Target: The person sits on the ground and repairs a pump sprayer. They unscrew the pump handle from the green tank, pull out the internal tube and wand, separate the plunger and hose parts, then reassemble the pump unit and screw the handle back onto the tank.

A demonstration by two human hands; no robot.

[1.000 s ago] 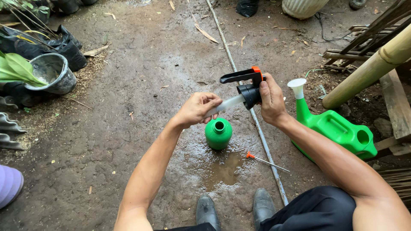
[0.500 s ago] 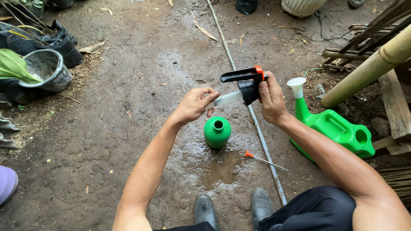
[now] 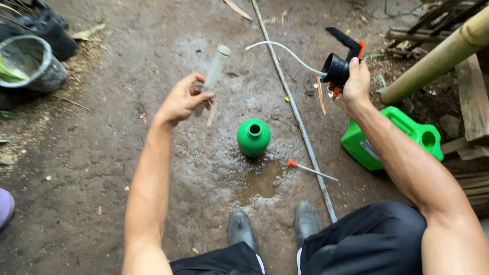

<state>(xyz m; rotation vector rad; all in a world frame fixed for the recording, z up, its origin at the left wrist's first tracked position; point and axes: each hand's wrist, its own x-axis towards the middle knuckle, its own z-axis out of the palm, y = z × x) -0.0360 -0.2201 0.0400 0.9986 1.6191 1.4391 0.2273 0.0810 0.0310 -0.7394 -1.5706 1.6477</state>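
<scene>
Left hand [image 3: 184, 100] raised over the dirt floor, fingers closed around the lower end of a clear plastic tube [image 3: 213, 72] that slants up and away from the palm. Right hand [image 3: 355, 81] lifted to the right, gripping a black sprayer head [image 3: 338, 63] with an orange trigger; a thin white hose [image 3: 285, 51] curves out from it toward the left. The two parts are well apart, one per hand. Between the forearms, on the wet patch of ground, stands a green bottle [image 3: 253, 137], upright, mouth open. A green jug [image 3: 389, 137] sits behind the right forearm. A thin rod with an orange tip [image 3: 310, 169] lies near the bottle, beside a long grey pipe [image 3: 295, 112]. Both arms extended, elbows slightly bent.
</scene>
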